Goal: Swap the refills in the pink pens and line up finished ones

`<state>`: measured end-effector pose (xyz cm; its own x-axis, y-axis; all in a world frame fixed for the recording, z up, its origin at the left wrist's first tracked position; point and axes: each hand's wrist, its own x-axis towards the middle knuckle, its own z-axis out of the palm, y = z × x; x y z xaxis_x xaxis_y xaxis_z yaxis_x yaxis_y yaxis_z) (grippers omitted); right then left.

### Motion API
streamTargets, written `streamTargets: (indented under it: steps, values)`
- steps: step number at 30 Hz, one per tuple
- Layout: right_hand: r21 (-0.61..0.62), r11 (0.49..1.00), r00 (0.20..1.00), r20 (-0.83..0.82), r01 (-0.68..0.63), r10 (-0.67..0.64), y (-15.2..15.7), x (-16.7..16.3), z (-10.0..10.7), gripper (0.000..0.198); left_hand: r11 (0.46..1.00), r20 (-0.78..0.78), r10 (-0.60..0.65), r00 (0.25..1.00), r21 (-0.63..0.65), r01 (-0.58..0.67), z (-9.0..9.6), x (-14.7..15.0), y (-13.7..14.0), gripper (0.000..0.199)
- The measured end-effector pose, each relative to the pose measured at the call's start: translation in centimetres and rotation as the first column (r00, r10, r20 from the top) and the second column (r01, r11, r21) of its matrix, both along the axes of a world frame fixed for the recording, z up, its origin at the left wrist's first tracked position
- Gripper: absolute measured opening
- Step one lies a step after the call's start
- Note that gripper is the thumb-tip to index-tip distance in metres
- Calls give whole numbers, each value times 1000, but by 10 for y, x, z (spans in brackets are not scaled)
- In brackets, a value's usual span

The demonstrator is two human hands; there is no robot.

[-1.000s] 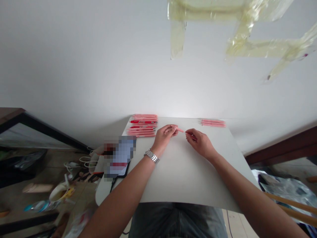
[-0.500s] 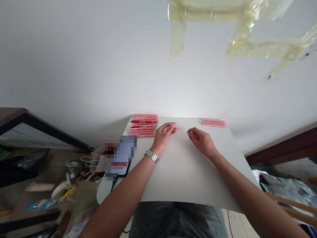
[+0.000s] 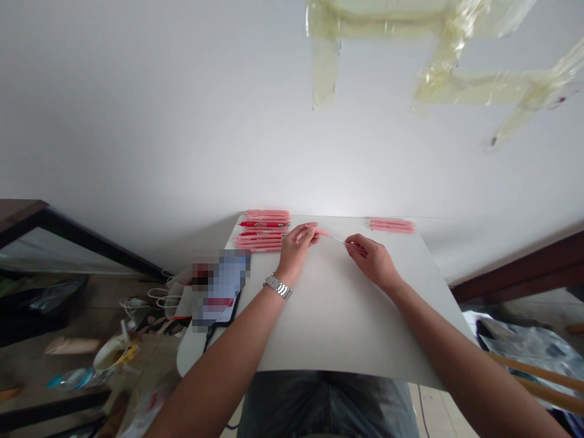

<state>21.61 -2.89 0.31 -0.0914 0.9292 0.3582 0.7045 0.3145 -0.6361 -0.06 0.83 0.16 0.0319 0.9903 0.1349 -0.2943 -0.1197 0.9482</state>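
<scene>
My left hand (image 3: 298, 241), with a metal watch at its wrist, pinches a pink pen barrel (image 3: 322, 232) above the middle of the white table. From the barrel's right end a thin whitish pen refill (image 3: 336, 239) runs across to my right hand (image 3: 367, 254). The right fingers are closed on the refill's other end, and a bit of pink shows inside them, too small to name. Left of my left hand lies a pile of pink pens (image 3: 260, 242), with red pens (image 3: 255, 224) among them. Several more pink pens (image 3: 392, 225) lie in a row at the far right.
A phone (image 3: 225, 289), blurred out, rests at the table's left edge with a cable attached. White wall stands behind the table (image 3: 347, 328). On the floor to the left are a cup (image 3: 108, 354) and a plastic bottle (image 3: 75, 378); plastic bags (image 3: 533, 347) sit at the right.
My left hand has shifted slightly left with the barrel, and a little more of the refill shows between the hands. My right hand has barely moved.
</scene>
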Motion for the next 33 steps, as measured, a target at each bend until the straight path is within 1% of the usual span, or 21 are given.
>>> streamTargets:
  steps: [4, 7, 9, 11, 14, 18, 21, 24, 28, 33]
  values:
    - [-10, 1000, 1000, -6, 6, -6, 0, 1, 0, 19, 997, 24, 71, 997, 4, -71, -1, -1, 4, 39]
    - [-6, 1000, 1000, -15, 0, 0, 0, 2, 0, 20, 992, 7, 122, 992, 23, -123, -1, -3, 6, 33]
    - [-8, 1000, 1000, -21, -1, 1, 1, 2, 0, 21, 987, -45, 157, 987, 47, -155, 0, -5, 7, 30]
    - [-11, 1000, 1000, -28, 1, -2, 1, 2, 0, 21, 979, -114, 195, 974, 82, -187, 1, -7, 8, 31]
    - [-10, 1000, 999, -37, 5, -5, 1, 3, 0, 23, 974, -253, 207, 945, 143, -175, 2, -11, 8, 28]
    - [-20, 1000, 999, -49, -2, 1, 1, 3, -1, 24, 972, -452, 182, 873, 219, -89, 2, -14, 7, 25]
    - [-29, 1000, 998, -63, -1, -1, 2, 3, -1, 24, 956, -554, 240, 797, 277, -95, 2, -14, 5, 20]
    - [-31, 1000, 998, -63, 1, -3, 2, 3, -2, 24, 946, -649, 276, 709, 314, -81, 2, -15, 3, 21]
    - [-30, 1000, 998, -62, 2, -4, 2, 3, -2, 24, 943, -728, 266, 632, 332, -14, 0, -16, 2, 19]
    - [-34, 999, 998, -61, 5, -7, 2, 3, -2, 24, 923, -782, 317, 537, 384, 14, -4, -18, 5, 11]
